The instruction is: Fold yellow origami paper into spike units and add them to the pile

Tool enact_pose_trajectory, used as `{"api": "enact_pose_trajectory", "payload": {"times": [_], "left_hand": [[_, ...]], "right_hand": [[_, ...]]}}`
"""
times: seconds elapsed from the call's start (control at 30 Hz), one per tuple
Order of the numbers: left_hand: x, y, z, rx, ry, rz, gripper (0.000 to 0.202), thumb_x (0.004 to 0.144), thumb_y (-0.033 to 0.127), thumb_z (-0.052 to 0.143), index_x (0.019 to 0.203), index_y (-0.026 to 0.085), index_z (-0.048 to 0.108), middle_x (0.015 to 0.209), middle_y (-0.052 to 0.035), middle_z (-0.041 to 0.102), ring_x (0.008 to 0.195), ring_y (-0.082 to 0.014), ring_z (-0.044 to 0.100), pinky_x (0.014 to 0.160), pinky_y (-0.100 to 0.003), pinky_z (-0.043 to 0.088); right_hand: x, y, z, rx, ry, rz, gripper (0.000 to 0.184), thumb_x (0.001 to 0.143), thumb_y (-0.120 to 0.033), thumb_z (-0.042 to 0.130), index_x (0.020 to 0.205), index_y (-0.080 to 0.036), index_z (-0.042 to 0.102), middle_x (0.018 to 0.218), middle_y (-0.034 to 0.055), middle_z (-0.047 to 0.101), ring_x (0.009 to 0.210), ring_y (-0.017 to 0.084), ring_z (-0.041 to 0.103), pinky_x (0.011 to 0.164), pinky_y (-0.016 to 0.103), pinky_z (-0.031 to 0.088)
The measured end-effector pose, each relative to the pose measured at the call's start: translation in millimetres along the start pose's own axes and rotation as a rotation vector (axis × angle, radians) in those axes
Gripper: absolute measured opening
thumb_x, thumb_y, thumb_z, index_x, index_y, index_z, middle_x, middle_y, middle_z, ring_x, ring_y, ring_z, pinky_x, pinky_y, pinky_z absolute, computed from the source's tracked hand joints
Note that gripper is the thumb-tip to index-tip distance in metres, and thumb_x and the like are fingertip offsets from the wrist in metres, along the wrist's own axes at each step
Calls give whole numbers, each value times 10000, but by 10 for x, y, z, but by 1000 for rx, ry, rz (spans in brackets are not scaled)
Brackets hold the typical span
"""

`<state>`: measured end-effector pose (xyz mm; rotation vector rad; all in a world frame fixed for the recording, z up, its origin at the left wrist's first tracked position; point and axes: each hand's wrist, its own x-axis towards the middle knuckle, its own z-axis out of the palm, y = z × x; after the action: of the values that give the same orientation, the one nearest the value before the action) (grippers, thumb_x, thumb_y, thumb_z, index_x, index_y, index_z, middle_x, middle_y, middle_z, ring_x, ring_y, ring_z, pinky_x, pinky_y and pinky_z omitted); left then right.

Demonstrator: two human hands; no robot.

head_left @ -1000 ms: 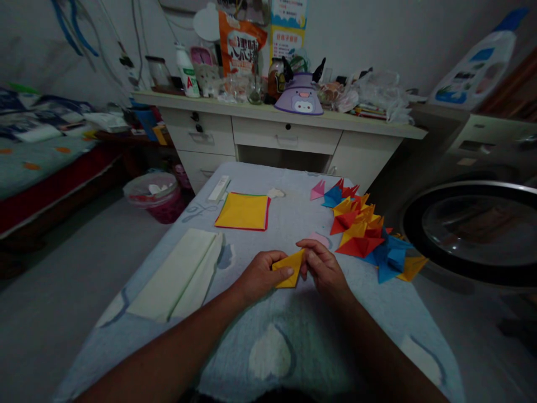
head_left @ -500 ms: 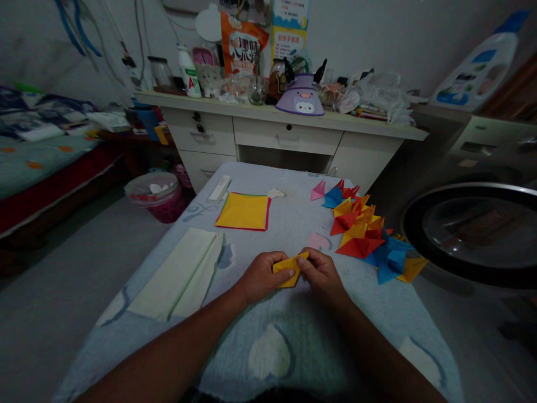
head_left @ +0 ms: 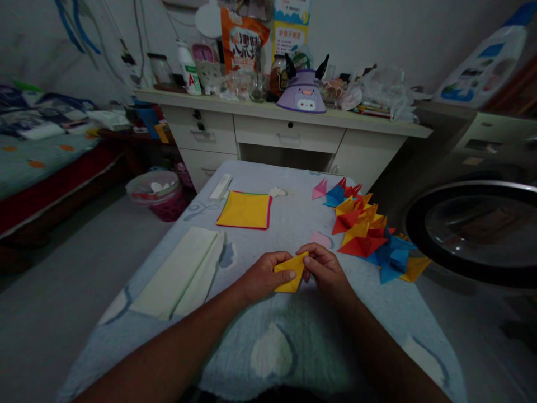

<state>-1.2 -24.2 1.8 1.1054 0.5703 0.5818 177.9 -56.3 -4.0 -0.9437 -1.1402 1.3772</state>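
A small folded piece of yellow origami paper [head_left: 289, 276] is held between my two hands above the table. My left hand [head_left: 265, 276] grips its left side, thumb lying across the front. At the upper right corner, my right hand [head_left: 325, 270] pinches the paper between thumb and fingers. Beyond the hands lies a stack of square origami paper [head_left: 244, 210], yellow on top with red and green edges showing. To the right stands a row of folded paper cranes [head_left: 364, 226] in pink, blue, red, orange and yellow.
A folded pale cloth [head_left: 178, 274] lies on the left of the cloth-covered table [head_left: 268, 330]. A white box [head_left: 220, 187] and a crumpled white scrap [head_left: 277, 192] rest near the far end. A cluttered cabinet [head_left: 289, 134] stands behind, a washing machine [head_left: 474, 224] at right, a bin [head_left: 157, 193] at left.
The folded yellow paper has turned slightly and shows a larger face, its lower edge a little further down. My right fingers have shifted at its upper right corner. The view has moved slightly.
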Motion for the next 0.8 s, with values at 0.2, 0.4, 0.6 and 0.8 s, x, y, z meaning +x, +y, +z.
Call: {"api": "enact_pose_trajectory", "payload": {"times": [0.2,0.4,0.6,0.8], "left_hand": [[11,-16,8,37,13,-11,413,764,498,692,905,113,639,762,-27,622,615,-94,516,577,-202,371],[11,-15,15,74,60,-10,425,755,528,686,855,117,642,693,-5,595,575,-87,487,543,-198,346],[8,-13,3,97,44,-4,415,762,511,683,859,109,660,692,-7,599,564,-82,480,540,-198,345],[7,-2,5,119,70,13,439,745,542,680,839,115,642,680,1,583,562,-87,471,532,-200,340]], "right_hand": [[-5,-22,27,-40,-4,2,236,811,-395,674,926,-193,634,602,-44,536,489,73,477,469,188,350],[-21,-35,19,-47,1,14,281,820,-407,656,1000,-192,648,617,-35,543,509,86,493,481,203,368],[-8,-35,22,-62,1,12,265,807,-411,667,941,-183,659,593,-37,553,494,83,497,479,198,376],[8,-48,81,-62,31,30,333,776,-438,681,993,-193,616,604,-50,535,475,83,477,457,199,368]]}}
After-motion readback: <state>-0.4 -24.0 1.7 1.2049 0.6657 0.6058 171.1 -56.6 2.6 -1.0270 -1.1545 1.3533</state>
